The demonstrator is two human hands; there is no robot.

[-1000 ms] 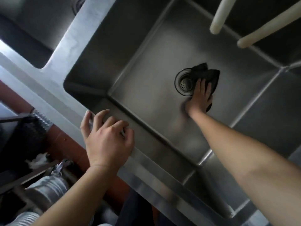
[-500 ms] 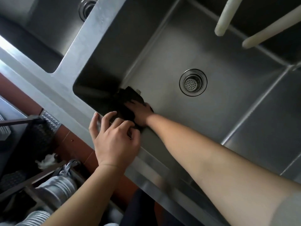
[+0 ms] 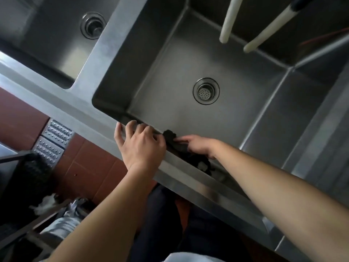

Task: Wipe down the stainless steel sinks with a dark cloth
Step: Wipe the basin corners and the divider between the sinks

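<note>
Both hands work at the near rim [image 3: 188, 173] of the middle sink [image 3: 226, 118]. The left hand [image 3: 140, 148] rests on that rim with its fingers curled loosely over the edge and the thumb splayed out, holding nothing. The right hand [image 3: 198, 146] reaches down inside the basin and presses the dark cloth [image 3: 179, 145] against the near wall just under the rim — fingers extended and flat on the fabric, not gripping it in a fist. The cloth lies bunched in a strip whose long axis runs along the rim, one end close to the left hand's fingertips, the other hidden under the right wrist. Beyond the rim the basin floor lies open as far as the drain [image 3: 206, 91], well apart from the cloth. Two pale tubes [image 3: 229, 19] hang over the far wall — clear of the hands. A second sink [image 3: 56, 40] lies beyond the steel divider [image 3: 111, 44], left of the rim's corner.
</note>
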